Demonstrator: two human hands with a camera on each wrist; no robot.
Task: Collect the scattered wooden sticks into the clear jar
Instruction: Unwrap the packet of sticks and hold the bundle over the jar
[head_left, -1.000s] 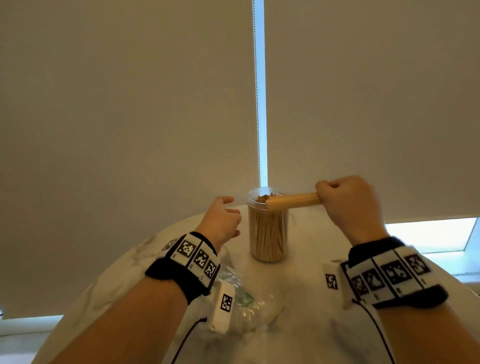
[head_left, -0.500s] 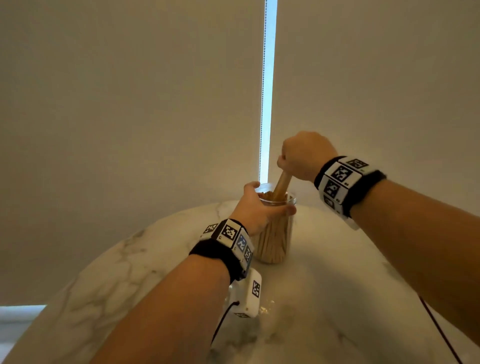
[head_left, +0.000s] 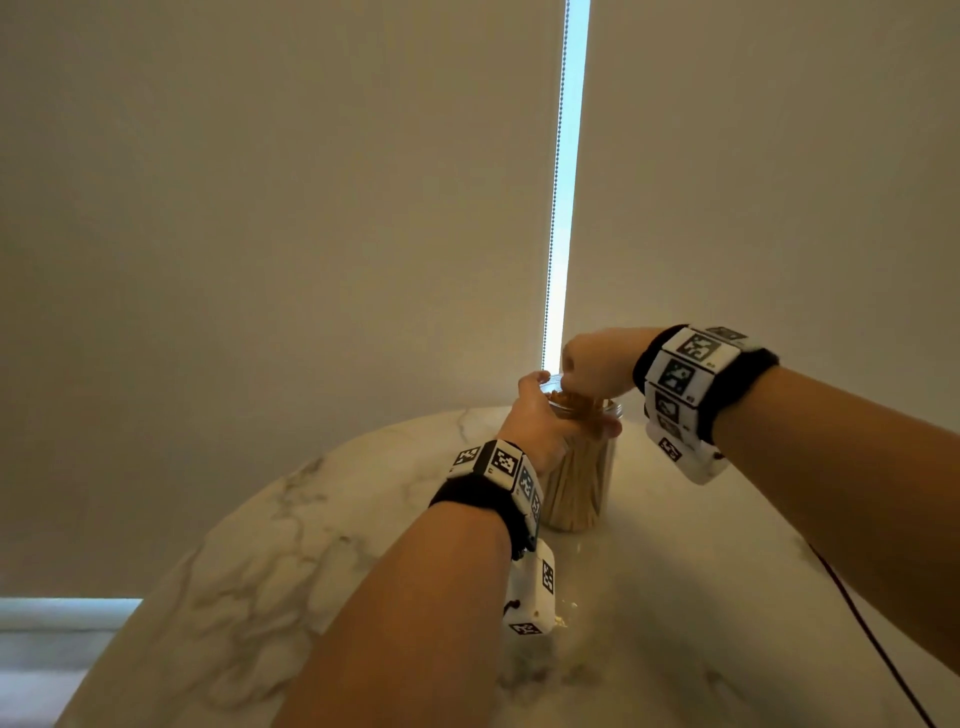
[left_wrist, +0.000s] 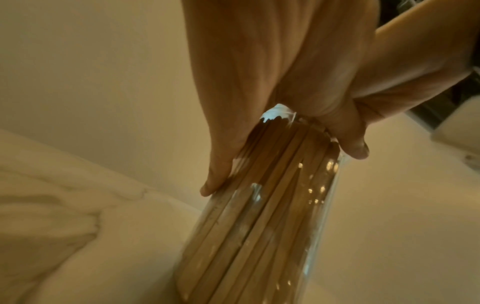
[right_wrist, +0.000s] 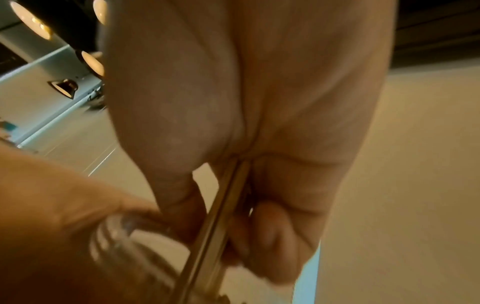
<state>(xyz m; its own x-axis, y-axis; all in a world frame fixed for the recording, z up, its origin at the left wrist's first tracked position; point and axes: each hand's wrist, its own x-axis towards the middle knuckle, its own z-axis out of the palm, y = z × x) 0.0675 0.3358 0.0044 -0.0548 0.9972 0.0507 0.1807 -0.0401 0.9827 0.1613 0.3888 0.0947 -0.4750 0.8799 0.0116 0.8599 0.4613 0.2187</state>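
A clear jar (head_left: 582, 483) packed with upright wooden sticks (left_wrist: 259, 226) stands on the marble table (head_left: 260, 571) near its far edge. My left hand (head_left: 545, 421) grips the jar just under its rim, thumb on one side and fingers on the other (left_wrist: 353, 144). Right above the jar's mouth, my right hand (head_left: 592, 364) holds a small bundle of sticks (right_wrist: 221, 216) whose lower ends are down inside the jar. In the right wrist view the fingers curl round that bundle, and the jar rim (right_wrist: 116, 230) shows blurred below.
The round table top stretches toward me, with a few small crumbs (head_left: 566, 608) near my left wrist. A dark red cable (head_left: 857, 623) trails from my right arm. Roller blinds (head_left: 311, 208) hang close behind the jar, with a bright gap (head_left: 571, 156) and a bead chain.
My right hand swung the bundle from level to upright and lowered it into the jar's mouth. The left hand moved in and took hold of the jar.
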